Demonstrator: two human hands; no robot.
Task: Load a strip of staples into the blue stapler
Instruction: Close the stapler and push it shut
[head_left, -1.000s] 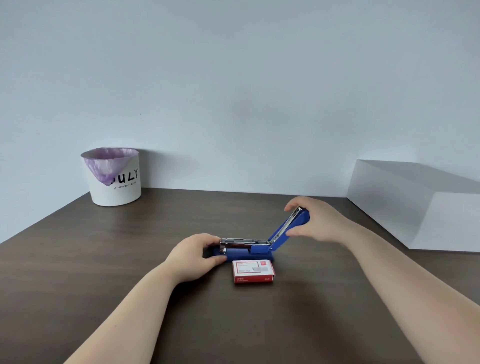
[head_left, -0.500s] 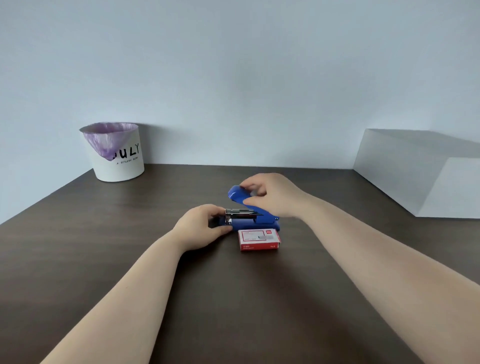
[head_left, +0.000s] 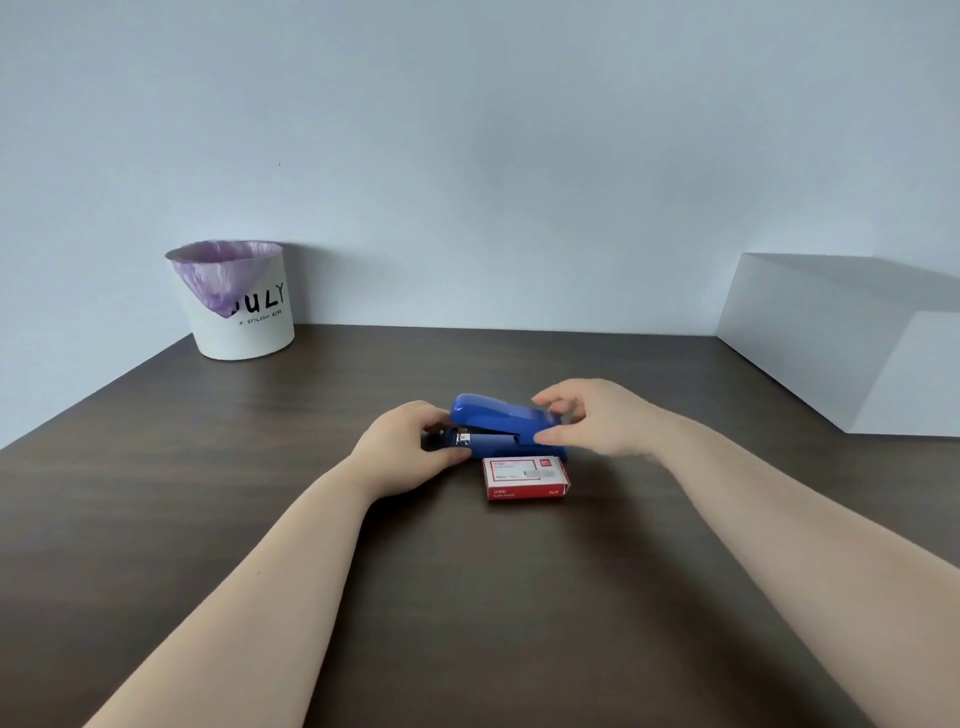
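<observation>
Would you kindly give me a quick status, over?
Left hand grips blue stapler front. Right hand at its rear, fingers loose. Top nearly shut. Staple box beside, closed.

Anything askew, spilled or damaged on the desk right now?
Nothing stands out. The blue plastic stapler sits on the dark wooden desk with its lid nearly down, the left hand at its front end and the right hand at its back. The red-and-white staple box lies flat and closed; no loose staples show.
</observation>
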